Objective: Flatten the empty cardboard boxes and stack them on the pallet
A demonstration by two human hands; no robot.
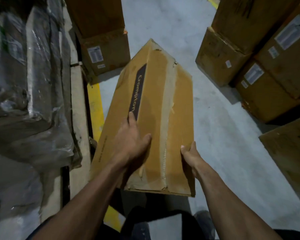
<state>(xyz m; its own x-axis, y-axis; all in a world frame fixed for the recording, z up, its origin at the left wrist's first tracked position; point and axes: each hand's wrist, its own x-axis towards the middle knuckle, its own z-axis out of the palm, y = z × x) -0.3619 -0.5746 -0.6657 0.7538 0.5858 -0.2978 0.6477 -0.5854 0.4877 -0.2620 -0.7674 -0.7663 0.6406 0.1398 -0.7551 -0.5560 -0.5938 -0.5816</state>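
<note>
A long brown cardboard box (156, 94) with a dark printed band and torn tape strips is held above the grey floor in the middle of the view. My left hand (133, 139) lies flat on its top face, fingers straight along the band. My right hand (190, 156) grips the box's near right edge, thumb on top and fingers hidden underneath. On the left stands a pallet (78, 108) loaded with plastic-wrapped goods (28, 70).
A taped box (104, 49) stands on the floor beyond the pallet. Several stacked boxes (260, 54) with white labels fill the right side, one more at the right edge (291, 153). A yellow floor line (95, 104) runs beside the pallet. My legs show at the bottom.
</note>
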